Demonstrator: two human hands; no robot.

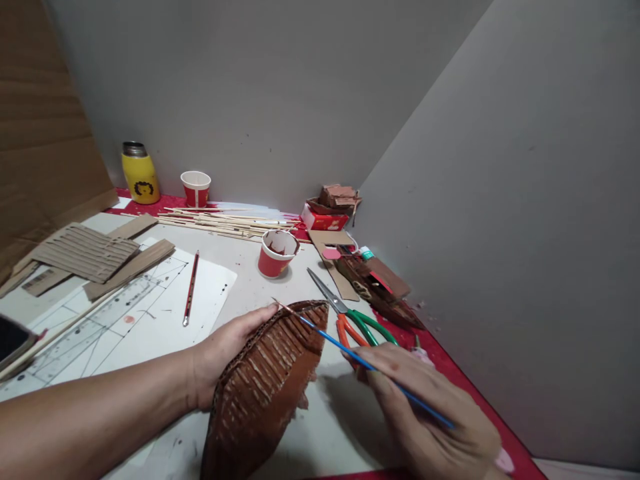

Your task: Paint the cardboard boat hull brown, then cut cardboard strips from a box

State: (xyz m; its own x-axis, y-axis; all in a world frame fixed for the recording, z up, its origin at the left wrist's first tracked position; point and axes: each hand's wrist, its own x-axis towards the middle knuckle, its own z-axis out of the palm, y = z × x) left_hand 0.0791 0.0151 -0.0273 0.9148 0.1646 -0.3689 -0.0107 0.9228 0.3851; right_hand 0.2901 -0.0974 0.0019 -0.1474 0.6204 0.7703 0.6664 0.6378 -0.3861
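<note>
The left hand (223, 357) grips the left rim of a ribbed brown boat-shaped piece (267, 377) at the worktop's (249, 283) near edge, its long axis running away and rightward. From its right, the right hand (430, 400) pinches a blue brush (345, 347) slanting across the far end, tip near the left fingertips; contact is unclear.

Can't see most fingers of the left hand (227, 357), tucked behind the brown boat (275, 373). Can't see the near end of the boat, cut off by the bottom edge. Hard to see some fingers of the right hand (430, 407), curled under the blue brush (336, 341). Can't see part of the orange handle (341, 331) of the scissors (341, 307), hidden by that hand. Can see just a bit of the dark flat thing (13, 340), cut by the left edge. Can't read the tiny marks on the red box (325, 219).
</note>
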